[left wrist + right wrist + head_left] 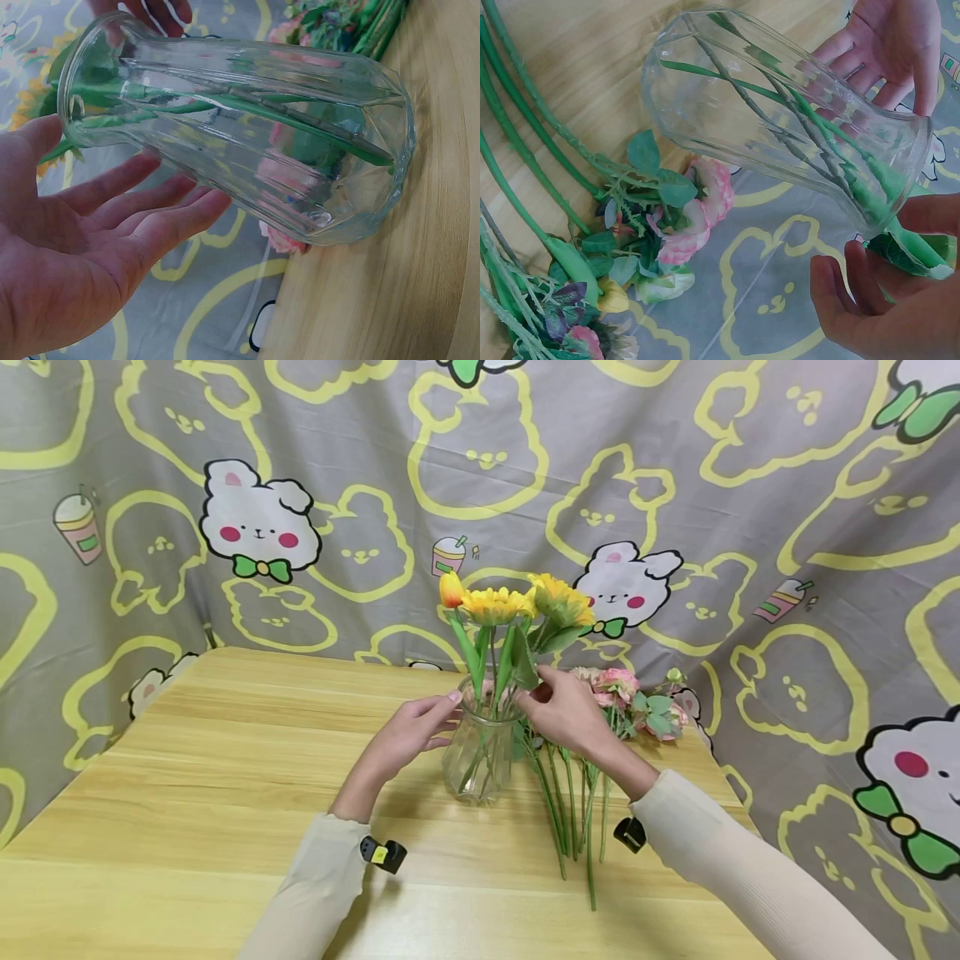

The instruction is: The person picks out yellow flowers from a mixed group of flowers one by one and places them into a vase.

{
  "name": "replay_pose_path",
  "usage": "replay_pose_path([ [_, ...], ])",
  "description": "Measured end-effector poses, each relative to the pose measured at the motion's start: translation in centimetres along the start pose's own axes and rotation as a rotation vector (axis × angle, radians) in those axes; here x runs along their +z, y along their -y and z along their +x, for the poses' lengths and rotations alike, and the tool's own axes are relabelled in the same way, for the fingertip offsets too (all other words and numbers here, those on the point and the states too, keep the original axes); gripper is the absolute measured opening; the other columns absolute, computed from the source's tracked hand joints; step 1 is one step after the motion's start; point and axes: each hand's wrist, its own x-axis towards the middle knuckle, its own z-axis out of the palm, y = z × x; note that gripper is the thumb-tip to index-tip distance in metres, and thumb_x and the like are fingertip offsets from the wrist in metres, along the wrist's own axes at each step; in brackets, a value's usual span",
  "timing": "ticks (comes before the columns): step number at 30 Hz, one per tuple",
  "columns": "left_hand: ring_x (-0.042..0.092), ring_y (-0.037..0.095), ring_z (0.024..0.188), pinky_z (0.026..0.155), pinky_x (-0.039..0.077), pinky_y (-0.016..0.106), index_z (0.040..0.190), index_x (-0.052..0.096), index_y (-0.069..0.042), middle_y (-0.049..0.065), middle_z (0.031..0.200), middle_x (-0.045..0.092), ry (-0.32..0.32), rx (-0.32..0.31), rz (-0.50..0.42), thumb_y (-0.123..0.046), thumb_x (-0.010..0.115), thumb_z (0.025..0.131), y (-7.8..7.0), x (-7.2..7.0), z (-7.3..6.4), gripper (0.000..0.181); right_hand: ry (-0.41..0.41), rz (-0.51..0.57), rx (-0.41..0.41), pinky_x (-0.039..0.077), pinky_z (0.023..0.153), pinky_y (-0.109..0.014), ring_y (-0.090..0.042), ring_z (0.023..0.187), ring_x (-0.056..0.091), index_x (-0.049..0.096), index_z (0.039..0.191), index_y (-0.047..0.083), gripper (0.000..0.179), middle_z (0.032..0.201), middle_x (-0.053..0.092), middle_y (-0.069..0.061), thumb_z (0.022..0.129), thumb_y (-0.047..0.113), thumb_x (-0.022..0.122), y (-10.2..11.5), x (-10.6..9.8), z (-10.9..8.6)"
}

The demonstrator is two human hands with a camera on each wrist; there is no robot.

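A clear glass vase stands upright on the table, holding an orange-yellow tulip and yellow sunflowers. Their stems cross inside the glass. My left hand is at the vase's left side, thumb at the rim, fingers loosely extended along the neck. At the opposite side of the mouth, my right hand has its fingers curled around the leafy stem of the right-hand sunflower. A green leaf shows between its thumb and fingers, right at the rim.
Right of the vase lie several loose flowers, their green stems pointing toward me. Pink blooms and a yellow bud are among them. The wooden table ends at a patterned grey curtain.
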Motion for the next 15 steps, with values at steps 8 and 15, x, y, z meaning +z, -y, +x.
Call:
replay_pose_path([
  [8,0.057,0.034,0.133,0.108,0.053,0.044,0.144,0.052,-0.001,0.019,0.141,0.058,-0.002,0.004,0.003,-0.056,0.049,0.104,0.09,0.02,0.08,0.068,0.025,0.028,0.033,0.059,0.086,-0.045,-0.026,0.098,0.068,0.051,0.147,0.008,0.057,0.111,0.071,-0.010,0.099,0.036,0.061,-0.23,-0.06,-0.01],
  [15,0.056,0.034,0.134,0.108,0.053,0.045,0.144,0.052,-0.001,0.019,0.142,0.058,0.000,0.007,-0.003,-0.057,0.050,0.103,0.19,0.00,0.17,0.069,0.046,0.044,0.082,0.055,0.097,-0.050,-0.031,0.115,0.064,0.041,0.155,0.009,0.066,0.128,0.066,-0.014,0.100,0.039,0.060,-0.67,-0.66,-0.16],
])
